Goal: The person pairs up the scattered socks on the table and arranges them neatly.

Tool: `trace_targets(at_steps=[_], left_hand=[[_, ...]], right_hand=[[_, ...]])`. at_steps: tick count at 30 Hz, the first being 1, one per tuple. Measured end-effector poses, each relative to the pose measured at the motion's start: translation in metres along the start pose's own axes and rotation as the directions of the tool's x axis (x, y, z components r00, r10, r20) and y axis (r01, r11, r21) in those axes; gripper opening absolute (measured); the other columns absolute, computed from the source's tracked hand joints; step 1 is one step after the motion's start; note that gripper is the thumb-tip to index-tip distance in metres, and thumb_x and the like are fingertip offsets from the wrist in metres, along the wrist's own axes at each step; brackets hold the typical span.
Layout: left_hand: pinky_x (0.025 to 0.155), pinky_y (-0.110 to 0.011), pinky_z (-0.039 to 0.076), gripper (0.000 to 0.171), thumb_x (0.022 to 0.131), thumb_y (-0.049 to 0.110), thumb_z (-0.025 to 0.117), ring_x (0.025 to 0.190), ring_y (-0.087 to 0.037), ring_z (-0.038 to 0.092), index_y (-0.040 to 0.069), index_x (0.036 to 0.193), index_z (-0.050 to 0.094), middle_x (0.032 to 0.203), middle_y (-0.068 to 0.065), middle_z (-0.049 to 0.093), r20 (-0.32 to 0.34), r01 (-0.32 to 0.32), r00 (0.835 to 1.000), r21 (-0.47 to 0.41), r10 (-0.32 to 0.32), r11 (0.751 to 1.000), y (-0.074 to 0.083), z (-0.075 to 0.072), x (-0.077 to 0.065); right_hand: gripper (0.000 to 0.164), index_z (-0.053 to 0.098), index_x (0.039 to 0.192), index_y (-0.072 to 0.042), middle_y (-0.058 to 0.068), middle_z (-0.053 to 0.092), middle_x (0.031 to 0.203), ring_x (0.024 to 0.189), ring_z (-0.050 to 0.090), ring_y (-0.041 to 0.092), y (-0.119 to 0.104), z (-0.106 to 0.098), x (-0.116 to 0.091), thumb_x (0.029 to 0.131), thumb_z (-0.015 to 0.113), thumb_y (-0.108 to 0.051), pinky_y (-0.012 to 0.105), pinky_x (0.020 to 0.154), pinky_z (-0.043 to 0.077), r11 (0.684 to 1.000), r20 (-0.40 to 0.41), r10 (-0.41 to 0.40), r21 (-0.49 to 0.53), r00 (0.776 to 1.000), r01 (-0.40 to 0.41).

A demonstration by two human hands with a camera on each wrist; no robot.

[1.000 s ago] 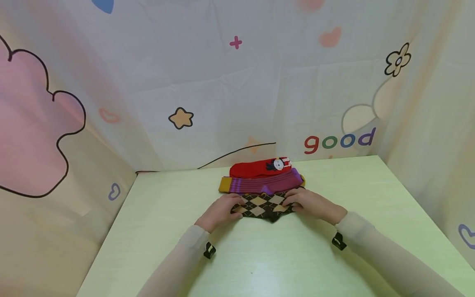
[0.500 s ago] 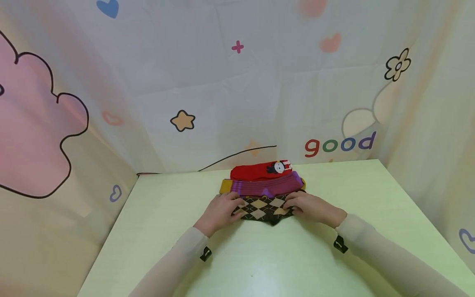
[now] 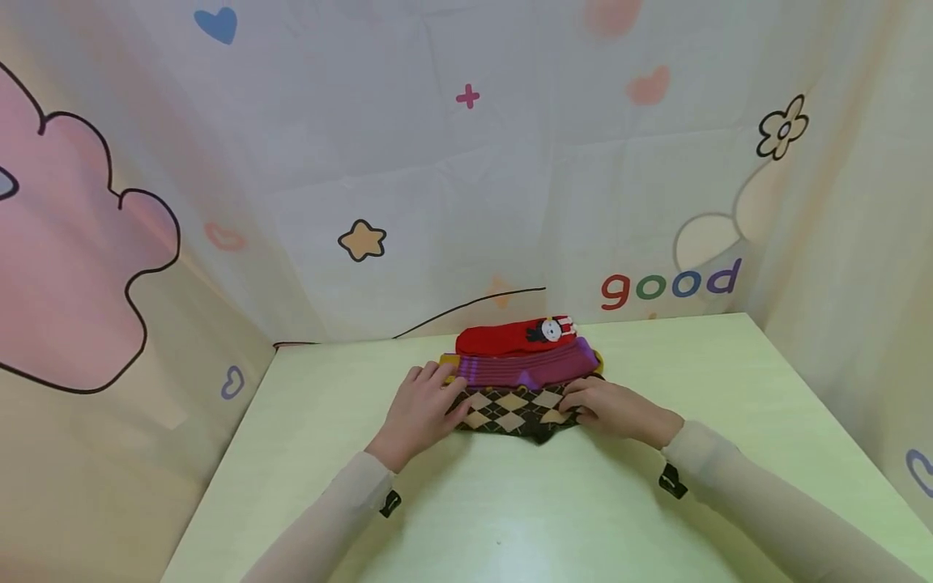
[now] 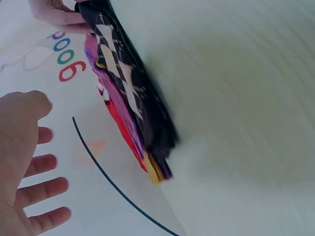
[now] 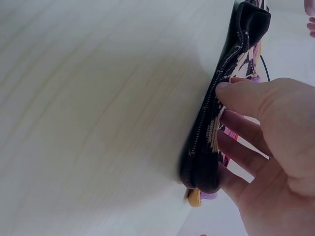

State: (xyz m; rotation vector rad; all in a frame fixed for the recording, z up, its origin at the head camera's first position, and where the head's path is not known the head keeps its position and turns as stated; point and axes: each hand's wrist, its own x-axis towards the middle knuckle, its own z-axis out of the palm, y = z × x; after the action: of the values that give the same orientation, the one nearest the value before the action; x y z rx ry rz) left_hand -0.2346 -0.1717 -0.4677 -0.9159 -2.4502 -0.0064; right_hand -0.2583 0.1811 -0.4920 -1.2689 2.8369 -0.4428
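An argyle sock [image 3: 508, 411] in black, tan and cream lies flat on the table, nearest me of several socks. Just beyond it is a purple ribbed sock [image 3: 503, 369] with a mustard cuff, and a red sock [image 3: 496, 338] with a white cartoon figure is farthest back. At the left end, my left hand [image 3: 417, 410] hovers; in the left wrist view that hand [image 4: 24, 162] has its fingers spread and touches nothing. My right hand [image 3: 619, 409] rests its fingertips on the argyle sock's right end. Thumb and fingers [image 5: 241, 152] touch that sock in the right wrist view.
A pale green table [image 3: 496, 510] carries the socks. Behind it hangs a light curtain [image 3: 437, 162] with printed shapes and the word "good", meeting the table's back edge close to the red sock. More curtain stands along both sides.
My left hand has let go of the argyle sock's left end and moved left, its fingers spreading. My right hand has stayed nearly still on the sock. The camera view has shifted slightly.
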Motion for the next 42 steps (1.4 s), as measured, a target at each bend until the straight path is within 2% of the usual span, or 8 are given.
trace_targets(at_steps=[5, 9, 14, 19, 25, 33, 42], left_hand=[[0.092, -0.051, 0.051, 0.034, 0.095, 0.036, 0.07, 0.113, -0.035, 0.058, 0.017, 0.123, 0.066, 0.135, -0.012, 0.059, -0.046, 0.039, 0.998, 0.058, -0.037, 0.998, -0.01, -0.002, -0.003], [0.096, -0.057, 0.049, 0.043, 0.095, 0.038, 0.069, 0.123, -0.041, 0.054, 0.022, 0.134, 0.062, 0.147, -0.015, 0.051, -0.062, 0.073, 0.996, 0.078, -0.068, 0.994, -0.019, -0.003, -0.008], [0.102, -0.065, 0.043, 0.052, 0.096, 0.043, 0.067, 0.136, -0.047, 0.042, 0.029, 0.145, 0.055, 0.159, -0.016, 0.037, -0.039, 0.141, 0.99, 0.108, -0.138, 0.984, -0.034, -0.001, -0.016], [0.107, -0.072, 0.035, 0.058, 0.096, 0.046, 0.065, 0.143, -0.052, 0.033, 0.033, 0.151, 0.05, 0.166, -0.015, 0.026, -0.008, 0.204, 0.979, 0.133, -0.205, 0.97, -0.049, 0.0, -0.025], [0.108, -0.078, 0.026, 0.062, 0.097, 0.052, 0.061, 0.147, -0.055, 0.024, 0.037, 0.155, 0.044, 0.17, -0.013, 0.016, 0.036, 0.272, 0.96, 0.12, -0.278, 0.955, -0.064, 0.004, -0.034], [0.108, -0.083, 0.016, 0.067, 0.096, 0.063, 0.055, 0.152, -0.053, 0.008, 0.042, 0.157, 0.039, 0.172, -0.01, 0.008, 0.07, 0.333, 0.937, 0.121, -0.342, 0.935, -0.083, 0.017, -0.046], [0.107, -0.084, 0.002, 0.07, 0.095, 0.069, 0.051, 0.153, -0.054, -0.003, 0.045, 0.159, 0.033, 0.173, -0.009, 0.003, 0.148, 0.419, 0.892, 0.082, -0.427, 0.904, -0.101, 0.023, -0.059]], right_hand=[[0.025, 0.077, 0.11, -0.009, 0.012, 0.067, 0.121, 0.114, 0.061, 0.034, 0.001, 0.0, -0.002, 0.089, 0.076, 0.003, 0.049, 0.095, 0.056, 1.0, -0.009, 0.01, -0.003, 1.0, -0.01], [0.025, 0.077, 0.111, -0.01, 0.012, 0.067, 0.122, 0.115, 0.061, 0.034, 0.003, 0.002, -0.002, 0.089, 0.076, 0.002, 0.048, 0.095, 0.056, 1.0, -0.016, 0.008, -0.005, 1.0, -0.008], [0.025, 0.077, 0.111, -0.011, 0.01, 0.067, 0.121, 0.113, 0.061, 0.033, 0.006, 0.006, -0.002, 0.089, 0.077, 0.002, 0.048, 0.094, 0.056, 1.0, -0.028, -0.009, -0.013, 1.0, 0.008], [0.025, 0.077, 0.111, -0.01, 0.01, 0.067, 0.121, 0.113, 0.061, 0.032, 0.007, 0.004, -0.002, 0.089, 0.076, 0.003, 0.047, 0.095, 0.056, 1.0, -0.019, -0.012, -0.006, 1.0, 0.012], [0.026, 0.077, 0.111, -0.01, 0.01, 0.068, 0.121, 0.114, 0.061, 0.033, 0.008, 0.003, -0.002, 0.089, 0.075, 0.004, 0.048, 0.096, 0.055, 1.0, -0.019, -0.021, -0.003, 1.0, 0.021], [0.025, 0.076, 0.112, -0.01, 0.009, 0.067, 0.121, 0.115, 0.06, 0.032, 0.008, 0.007, -0.003, 0.09, 0.076, 0.002, 0.048, 0.097, 0.055, 1.0, -0.013, -0.011, -0.003, 1.0, 0.011], [0.025, 0.076, 0.113, -0.01, 0.01, 0.067, 0.122, 0.115, 0.06, 0.033, 0.004, 0.007, -0.003, 0.09, 0.075, 0.001, 0.049, 0.098, 0.054, 1.0, -0.008, -0.008, -0.001, 1.0, 0.008]])
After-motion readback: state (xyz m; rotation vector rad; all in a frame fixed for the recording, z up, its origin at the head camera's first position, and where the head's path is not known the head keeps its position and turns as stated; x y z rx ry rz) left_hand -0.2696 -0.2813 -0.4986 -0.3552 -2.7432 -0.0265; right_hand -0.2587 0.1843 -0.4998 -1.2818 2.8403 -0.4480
